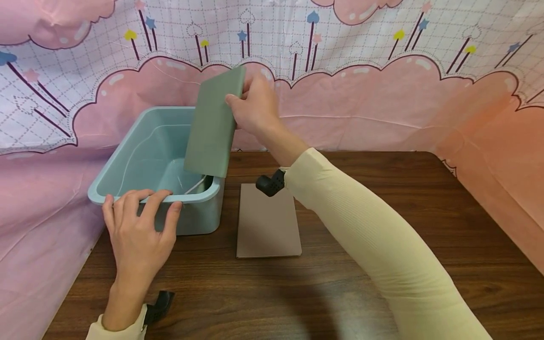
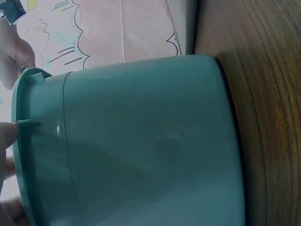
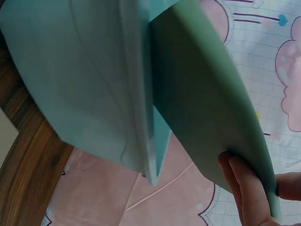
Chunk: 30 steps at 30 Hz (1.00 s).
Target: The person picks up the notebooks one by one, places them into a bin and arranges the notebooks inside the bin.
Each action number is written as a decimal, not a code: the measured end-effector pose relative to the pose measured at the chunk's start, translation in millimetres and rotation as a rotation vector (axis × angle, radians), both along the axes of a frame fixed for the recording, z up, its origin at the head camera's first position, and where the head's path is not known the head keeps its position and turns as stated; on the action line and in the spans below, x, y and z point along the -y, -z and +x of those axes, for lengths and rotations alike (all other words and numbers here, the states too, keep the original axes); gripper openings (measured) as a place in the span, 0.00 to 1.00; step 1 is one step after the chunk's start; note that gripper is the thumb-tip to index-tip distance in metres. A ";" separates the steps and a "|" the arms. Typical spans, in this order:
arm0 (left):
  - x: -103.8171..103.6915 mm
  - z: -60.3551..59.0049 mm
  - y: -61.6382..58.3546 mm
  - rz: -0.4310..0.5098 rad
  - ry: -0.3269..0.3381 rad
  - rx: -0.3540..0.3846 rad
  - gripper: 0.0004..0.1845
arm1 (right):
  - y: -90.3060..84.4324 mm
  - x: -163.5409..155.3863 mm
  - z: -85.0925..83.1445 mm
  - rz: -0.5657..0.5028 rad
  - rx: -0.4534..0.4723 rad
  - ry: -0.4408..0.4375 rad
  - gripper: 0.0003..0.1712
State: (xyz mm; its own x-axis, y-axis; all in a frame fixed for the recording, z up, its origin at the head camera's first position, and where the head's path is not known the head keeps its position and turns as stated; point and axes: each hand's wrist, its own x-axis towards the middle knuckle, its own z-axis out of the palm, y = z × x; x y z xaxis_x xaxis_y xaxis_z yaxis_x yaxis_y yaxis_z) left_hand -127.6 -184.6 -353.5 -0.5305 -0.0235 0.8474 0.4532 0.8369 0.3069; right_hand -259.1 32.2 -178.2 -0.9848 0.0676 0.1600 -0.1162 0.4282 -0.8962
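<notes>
Fingers of the right hand (image 1: 255,106) pinch a green board (image 1: 214,125) tilted over the blue bin (image 1: 127,156), upper centre-left; left hand (image 1: 138,226) rests, fingers relaxed, on its rim.

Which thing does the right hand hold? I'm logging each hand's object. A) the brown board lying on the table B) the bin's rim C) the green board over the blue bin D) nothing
C: the right hand pinches the green board, tilted over the blue bin.
</notes>
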 end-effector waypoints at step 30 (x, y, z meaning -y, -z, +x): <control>-2.1 0.0 -0.7 -0.008 -0.016 0.004 0.24 | 9.0 -5.5 -6.0 0.139 0.055 -0.009 0.18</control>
State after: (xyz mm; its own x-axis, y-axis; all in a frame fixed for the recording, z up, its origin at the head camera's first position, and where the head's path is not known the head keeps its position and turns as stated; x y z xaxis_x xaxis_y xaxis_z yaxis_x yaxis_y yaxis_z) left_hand -127.6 -182.5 -352.8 -0.5335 -0.0251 0.8454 0.4387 0.8464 0.3020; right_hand -265.1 37.6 -187.3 -0.9928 0.0393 0.1135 -0.0736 0.5480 -0.8333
